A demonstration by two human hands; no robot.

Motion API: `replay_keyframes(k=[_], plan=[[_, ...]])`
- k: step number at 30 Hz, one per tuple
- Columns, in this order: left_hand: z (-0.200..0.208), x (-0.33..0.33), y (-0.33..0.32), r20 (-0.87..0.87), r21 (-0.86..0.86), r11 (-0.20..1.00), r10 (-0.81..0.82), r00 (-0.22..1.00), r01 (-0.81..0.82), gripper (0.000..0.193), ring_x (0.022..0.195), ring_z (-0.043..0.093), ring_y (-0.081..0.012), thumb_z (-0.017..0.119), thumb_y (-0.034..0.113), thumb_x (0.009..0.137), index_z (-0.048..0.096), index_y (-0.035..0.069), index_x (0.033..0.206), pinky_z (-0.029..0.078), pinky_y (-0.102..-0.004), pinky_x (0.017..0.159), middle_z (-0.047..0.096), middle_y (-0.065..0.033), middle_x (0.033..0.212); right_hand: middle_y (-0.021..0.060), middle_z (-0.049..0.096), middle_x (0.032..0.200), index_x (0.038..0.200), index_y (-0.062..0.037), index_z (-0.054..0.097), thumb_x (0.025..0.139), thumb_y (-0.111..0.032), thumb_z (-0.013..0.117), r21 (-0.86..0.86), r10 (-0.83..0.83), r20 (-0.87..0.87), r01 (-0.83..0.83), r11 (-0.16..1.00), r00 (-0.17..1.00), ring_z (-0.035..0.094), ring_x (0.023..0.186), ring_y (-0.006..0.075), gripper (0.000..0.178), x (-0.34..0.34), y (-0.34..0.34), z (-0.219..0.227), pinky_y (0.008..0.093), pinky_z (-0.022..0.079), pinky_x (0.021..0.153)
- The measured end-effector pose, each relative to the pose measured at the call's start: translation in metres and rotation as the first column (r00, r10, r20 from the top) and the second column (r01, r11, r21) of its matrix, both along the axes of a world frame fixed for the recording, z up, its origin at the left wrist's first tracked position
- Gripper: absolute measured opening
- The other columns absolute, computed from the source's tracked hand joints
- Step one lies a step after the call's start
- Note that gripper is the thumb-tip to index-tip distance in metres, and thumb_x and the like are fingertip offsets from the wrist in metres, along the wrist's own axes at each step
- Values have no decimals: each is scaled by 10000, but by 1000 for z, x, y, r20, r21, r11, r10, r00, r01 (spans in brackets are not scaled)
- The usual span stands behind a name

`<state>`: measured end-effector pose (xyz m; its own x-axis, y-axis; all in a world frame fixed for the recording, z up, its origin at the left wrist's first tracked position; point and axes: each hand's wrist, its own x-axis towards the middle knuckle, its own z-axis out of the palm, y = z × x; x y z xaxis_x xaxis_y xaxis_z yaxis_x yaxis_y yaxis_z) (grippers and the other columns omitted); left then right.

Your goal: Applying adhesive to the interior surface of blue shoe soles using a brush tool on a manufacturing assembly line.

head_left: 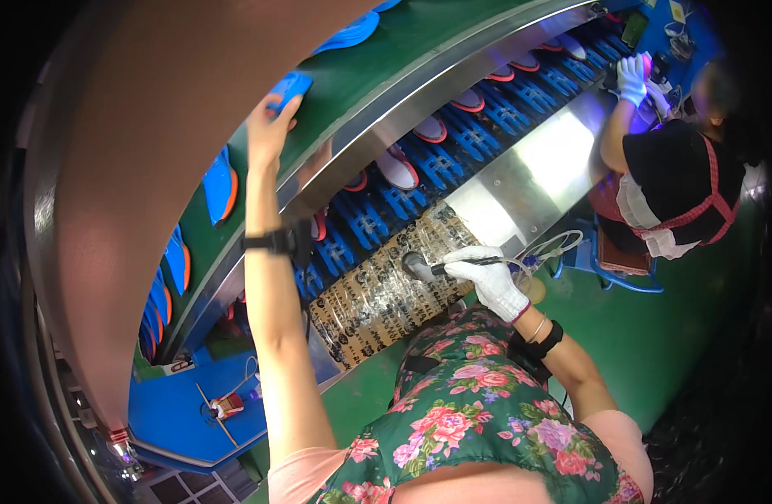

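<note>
I am looking down from the head camera at a long curved conveyor line. My bare left hand (273, 126) reaches up and away from me to the upper green belt (386, 59), where its fingers rest on and curl over a blue shoe insole (290, 86) lying near the belt's near edge; I cannot tell whether they have closed fully around it. More blue insoles with orange rims (220, 186) lie along the same belt further to the left. My right hand (491, 277), in a white glove, is closed around a slim dark tool (436, 267) whose rounded head touches a patterned, plastic-wrapped pad (378, 302) set on the near edge of the steel work ledge (537, 168). A thin hose (554, 245) trails from the tool toward the right. Between the ledge and the green belt runs a lower track of blue holders (453, 134) carrying white soles with red rims (398, 168). At the far right end of the ledge, another person in white gloves (631, 77) works at their own spot.
</note>
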<state>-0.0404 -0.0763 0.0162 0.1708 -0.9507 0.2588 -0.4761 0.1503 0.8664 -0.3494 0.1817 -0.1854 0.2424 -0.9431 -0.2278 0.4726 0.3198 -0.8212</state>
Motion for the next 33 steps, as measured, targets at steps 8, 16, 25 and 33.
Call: replay_keyframes(k=[8,16,25,33], plan=[[-49,9,209,-50,-297,916,266,963,-269,164,892,538,-95,689,51,938,598,63,1074,453,-256,781,535,-1,980,103,765,942,1057,28,758,851,0,746,-5,-54,50,55,998,997,666,731,113,209,-17,6,19,231,530,655],[-108,-13,237,-728,157,986,150,669,-50,712,1165,624,-256,698,26,813,409,10,1463,520,-414,986,605,-143,1303,138,762,1083,1025,-1,769,874,-11,713,-204,-27,121,52,978,992,665,822,117,162,-8,-1,81,256,524,728],[-129,-62,265,-912,-10,899,-188,366,438,897,1315,549,-402,768,401,783,423,-61,1470,438,-543,1133,547,-303,1391,184,761,1045,1005,26,767,803,36,763,-505,-72,-114,5,863,991,735,943,228,203,19,-10,137,334,581,837],[-134,-85,278,-998,-38,953,-49,31,301,842,1404,449,-307,314,748,997,343,145,1584,352,-469,1186,446,-73,1569,149,749,1062,1103,-13,747,836,-29,764,-801,-215,-307,-130,584,927,730,969,251,268,29,-15,145,375,579,886]])
